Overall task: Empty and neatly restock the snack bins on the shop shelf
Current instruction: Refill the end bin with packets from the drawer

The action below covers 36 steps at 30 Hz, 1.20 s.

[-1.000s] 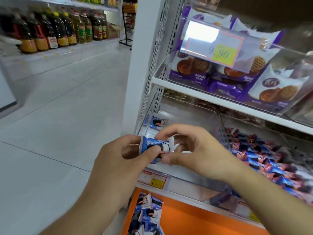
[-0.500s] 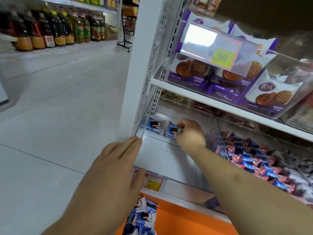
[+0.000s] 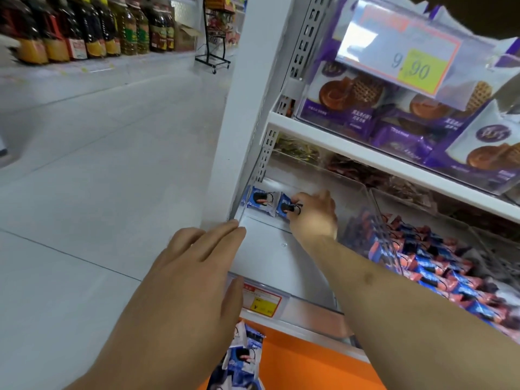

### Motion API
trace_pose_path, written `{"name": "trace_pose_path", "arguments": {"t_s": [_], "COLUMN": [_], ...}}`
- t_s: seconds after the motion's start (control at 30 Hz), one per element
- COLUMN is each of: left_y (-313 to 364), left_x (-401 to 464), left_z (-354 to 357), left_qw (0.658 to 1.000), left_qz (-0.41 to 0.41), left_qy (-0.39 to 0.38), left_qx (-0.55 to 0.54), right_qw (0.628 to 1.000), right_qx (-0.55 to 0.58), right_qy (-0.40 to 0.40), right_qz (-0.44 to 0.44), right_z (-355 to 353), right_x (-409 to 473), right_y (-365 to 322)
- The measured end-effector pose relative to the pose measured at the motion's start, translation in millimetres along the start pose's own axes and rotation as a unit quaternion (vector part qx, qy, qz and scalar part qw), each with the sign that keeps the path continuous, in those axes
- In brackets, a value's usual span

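Observation:
A clear plastic snack bin [image 3: 284, 257] sits at the left end of the lower shelf, its white floor mostly bare. One blue-and-white snack packet [image 3: 260, 200] stands against the bin's back wall at the left. Just right of it stands a second blue packet [image 3: 284, 207], pinched by my right hand [image 3: 313, 215], which reaches deep into the bin. My left hand [image 3: 197, 266] hovers flat at the bin's front left corner, fingers together and holding nothing. More blue packets [image 3: 243, 358] lie in a heap below the shelf edge on the orange surface [image 3: 304, 364].
The neighbouring bin [image 3: 439, 266] to the right is full of blue-and-red packets. Purple waffle-biscuit packs [image 3: 394, 119] fill the shelf above, behind a 9.90 price tag [image 3: 419, 68]. A yellow price label [image 3: 263, 301] fronts the shelf edge. Oil bottles [image 3: 92, 29] line the far side of the aisle floor.
My right hand carried the packet from my left hand to the back of the bin and set it beside the first one. My left hand let go and stayed at the bin's front.

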<state>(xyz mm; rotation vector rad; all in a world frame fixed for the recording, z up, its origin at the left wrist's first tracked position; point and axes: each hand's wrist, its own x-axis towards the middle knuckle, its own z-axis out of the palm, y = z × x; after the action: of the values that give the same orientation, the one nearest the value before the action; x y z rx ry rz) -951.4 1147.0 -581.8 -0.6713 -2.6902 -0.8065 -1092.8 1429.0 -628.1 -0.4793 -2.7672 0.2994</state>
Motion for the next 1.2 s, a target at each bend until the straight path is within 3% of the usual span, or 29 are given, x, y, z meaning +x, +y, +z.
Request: {"name": "trace_pose_path", "arguments": {"t_s": [0.27, 0.4, 0.5, 0.63, 0.8, 0.97, 1.1, 1.2], "left_y": [16, 21, 15, -9, -30, -42, -44, -42], "left_x": [-9, -25, -46, -76, -93, -89, -88, -86], "left_z": [-18, -15, 8, 41, 63, 71, 72, 70], "left_qw": [0.998, 0.988, 0.967, 0.923, 0.882, 0.886, 0.888, 0.885], "left_qz": [0.003, 0.015, 0.025, 0.012, -0.015, -0.041, -0.049, -0.050], "left_qy": [-0.017, -0.130, -0.246, -0.384, -0.469, -0.460, -0.456, -0.462], "left_qx": [-0.054, -0.085, -0.059, -0.002, 0.041, 0.032, 0.026, 0.019], "right_qw": [0.993, 0.960, 0.914, 0.909, 0.880, 0.848, 0.869, 0.881], "right_qx": [0.118, 0.244, 0.323, 0.238, 0.159, 0.122, 0.042, 0.130], "right_qy": [-0.008, 0.032, -0.071, -0.283, -0.436, -0.500, -0.450, -0.434], "right_qz": [-0.024, -0.136, -0.234, -0.194, -0.098, -0.123, -0.203, -0.134], "right_z": [-44, -119, -148, -76, 37, 102, 126, 124], "right_x": [-25, -111, -197, -272, -293, -302, -318, -316], "right_y": [-3, -17, -8, 33, 54, 38, 35, 44]}}
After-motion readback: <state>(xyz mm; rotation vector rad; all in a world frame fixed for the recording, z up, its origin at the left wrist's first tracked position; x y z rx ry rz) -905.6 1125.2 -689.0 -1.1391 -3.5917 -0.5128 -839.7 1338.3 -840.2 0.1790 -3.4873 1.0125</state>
